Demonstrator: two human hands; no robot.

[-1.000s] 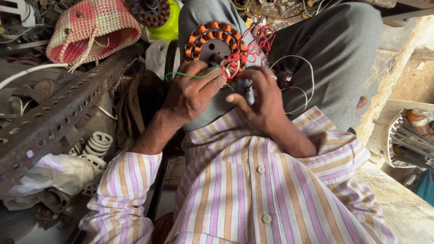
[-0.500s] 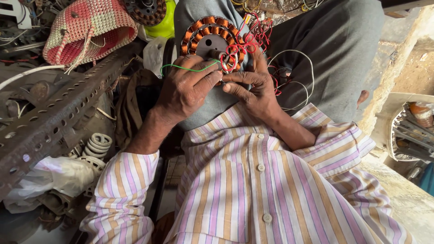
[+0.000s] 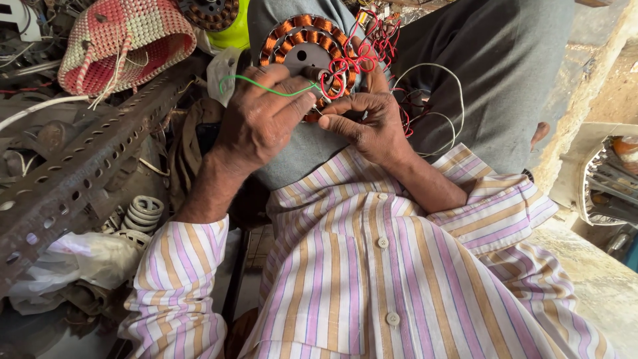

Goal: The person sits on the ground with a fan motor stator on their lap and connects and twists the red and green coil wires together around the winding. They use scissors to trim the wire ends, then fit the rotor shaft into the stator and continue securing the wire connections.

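Stator (image 3: 302,50) rests on my lap against grey trouser cloth, flat face up: a round steel core with a dark centre hub, ringed by copper coils, glossy orange-brown. All the slots I can see carry windings, so I judge the winding itself done; the lead work looks unfinished, since the red wires (image 3: 362,50) lie in a loose tangle at the right edge, untied, and a white lead (image 3: 435,100) loops free over my thigh. My left hand (image 3: 256,123) is closed, thumb and forefinger pinching a thin green wire (image 3: 262,83) that arcs out to the left and back toward the coil. My right hand (image 3: 369,123) is curled just beside it, fingertips pressed together near the green wire's end at the stator's lower rim; whether they grip that wire or a red strand, I cannot tell. Insulation is smooth plastic. To my left: a perforated steel angle bar (image 3: 86,166), rusty and matte; a woven pink-and-white basket (image 3: 123,40); a second wound stator (image 3: 209,12) at the top edge.
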